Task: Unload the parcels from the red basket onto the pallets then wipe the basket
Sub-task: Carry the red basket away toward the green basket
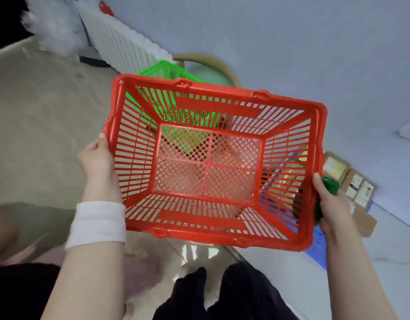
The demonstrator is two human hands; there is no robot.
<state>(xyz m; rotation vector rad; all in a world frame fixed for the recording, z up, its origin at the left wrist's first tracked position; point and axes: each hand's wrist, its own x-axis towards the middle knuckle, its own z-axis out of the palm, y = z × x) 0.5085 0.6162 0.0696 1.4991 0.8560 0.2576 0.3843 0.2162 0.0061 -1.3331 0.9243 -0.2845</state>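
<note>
Head: left hand (97, 160), right hand (332, 205) clasp red lattice basket (222, 94); right pins green cloth (330, 184).

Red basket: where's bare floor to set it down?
Bare beige floor lies left of the left hand holding the red basket, bordered by the radiator and green basket. Crowded to the right: parcels on the blue pallet beyond the right hand.
</note>
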